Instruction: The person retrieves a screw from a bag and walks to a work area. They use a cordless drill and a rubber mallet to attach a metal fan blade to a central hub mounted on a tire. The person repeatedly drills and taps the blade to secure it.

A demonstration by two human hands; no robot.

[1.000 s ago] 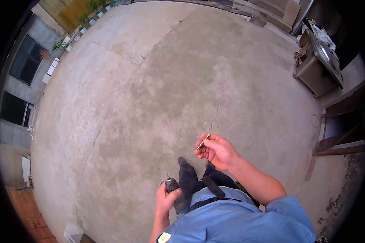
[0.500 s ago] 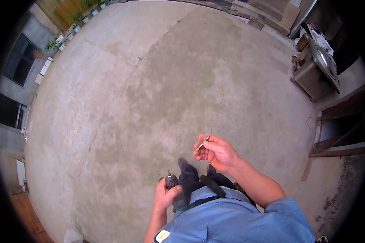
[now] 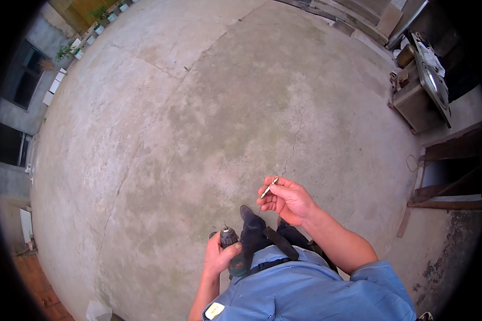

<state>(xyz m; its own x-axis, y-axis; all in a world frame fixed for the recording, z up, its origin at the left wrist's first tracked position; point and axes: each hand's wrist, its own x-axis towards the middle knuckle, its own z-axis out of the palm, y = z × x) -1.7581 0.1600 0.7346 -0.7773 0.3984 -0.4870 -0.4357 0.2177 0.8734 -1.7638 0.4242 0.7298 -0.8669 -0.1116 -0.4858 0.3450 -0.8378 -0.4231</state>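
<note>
My left hand [image 3: 218,258] is wrapped round a dark cordless drill [image 3: 230,241] close to my waist. The drill's black chuck points away from me, with a short bit tip [image 3: 225,226] showing at its nose. In front of my body, my right hand [image 3: 289,202] pinches a slim metal double-ended bit [image 3: 269,188] between thumb and fingers. That bit lies slantwise across the fingers, apart from the drill. The drill's handle is mostly hidden by my left hand and body.
I stand on a cracked concrete yard [image 3: 198,134]. To the right are a metal sink on a cabinet [image 3: 418,104] and a wooden frame [image 3: 447,203] against the wall. Potted plants [image 3: 64,52] line the far left, near a window [image 3: 25,75].
The view has shifted slightly, and one foot sits a little farther right in it. The bit in my right hand has turned slightly and looks brighter. Both hands keep their hold.
</note>
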